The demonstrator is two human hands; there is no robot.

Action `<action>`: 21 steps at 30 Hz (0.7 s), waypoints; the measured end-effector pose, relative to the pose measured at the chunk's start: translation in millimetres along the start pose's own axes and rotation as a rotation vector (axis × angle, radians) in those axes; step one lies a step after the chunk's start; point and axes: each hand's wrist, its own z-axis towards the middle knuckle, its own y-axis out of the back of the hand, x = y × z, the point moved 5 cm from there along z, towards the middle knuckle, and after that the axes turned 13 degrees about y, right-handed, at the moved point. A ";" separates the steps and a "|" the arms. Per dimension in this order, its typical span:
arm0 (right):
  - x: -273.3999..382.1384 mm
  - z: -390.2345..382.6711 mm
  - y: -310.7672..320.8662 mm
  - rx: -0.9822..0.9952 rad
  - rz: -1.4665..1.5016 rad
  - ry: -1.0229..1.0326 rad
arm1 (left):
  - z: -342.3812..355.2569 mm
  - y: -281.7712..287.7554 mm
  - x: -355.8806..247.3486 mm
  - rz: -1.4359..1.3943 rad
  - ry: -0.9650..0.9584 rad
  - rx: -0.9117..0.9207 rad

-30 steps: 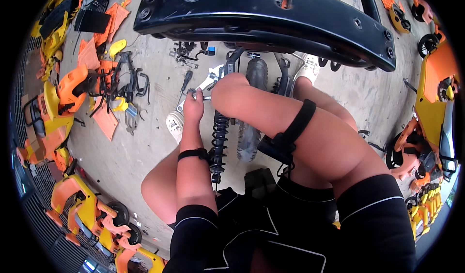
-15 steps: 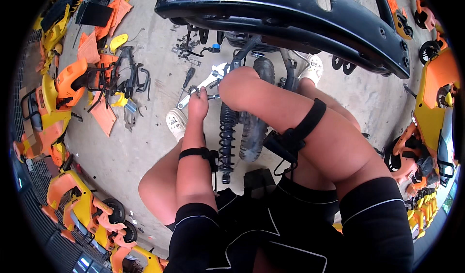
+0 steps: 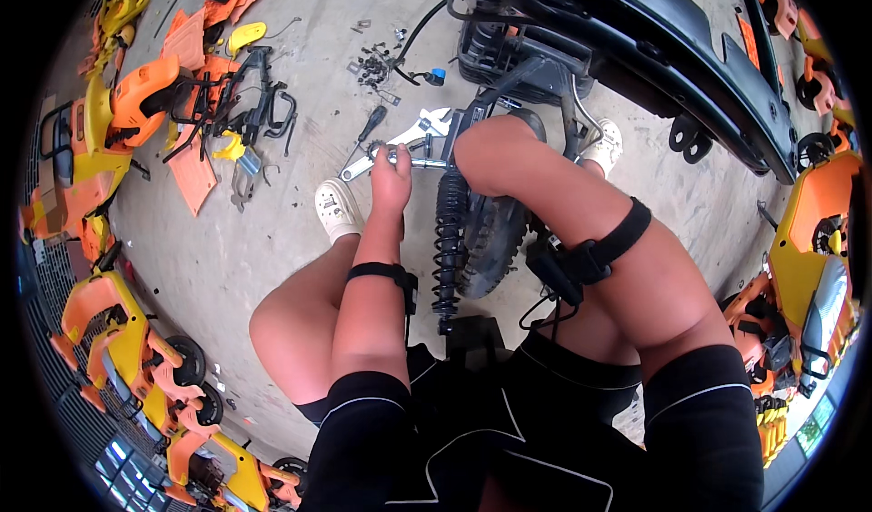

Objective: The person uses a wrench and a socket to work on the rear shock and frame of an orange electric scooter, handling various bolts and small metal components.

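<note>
My left hand [image 3: 391,171] grips a silver wrench handle [image 3: 423,163] left of the shock absorber, beside a toothed metal part [image 3: 372,149]. My right hand [image 3: 490,149] covers the top of the black coil-spring shock [image 3: 449,248]; its fingers are hidden. A knobby tyre [image 3: 490,258] lies just right of the spring, under a black steel frame [image 3: 654,49]. A large silver wrench [image 3: 432,123] and a screwdriver [image 3: 371,126] rest on the concrete left of the shock.
Small dark hardware [image 3: 372,71] and a cable [image 3: 422,30] lie ahead. Bare frame parts [image 3: 254,94], orange panels [image 3: 191,167] and yellow-orange scooter bodies [image 3: 127,330] lie at left; more bodies [image 3: 799,267] line the right side. My feet flank the tyre.
The steel frame has shifted right in view, uncovering more dark parts beneath it. Both hands sit slightly further right in the picture, my left still on the handle.
</note>
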 end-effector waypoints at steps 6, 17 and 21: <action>-1.0 2.1 -1.4 0.024 0.011 -0.009 | 6.2 -3.6 -2.5 0.137 0.161 0.158; -7.8 5.3 -4.3 0.027 -0.014 -0.024 | 9.9 -3.2 1.5 0.152 0.218 0.136; -2.4 4.4 -3.0 0.039 -0.017 -0.032 | 16.0 -6.5 21.4 0.319 0.309 0.240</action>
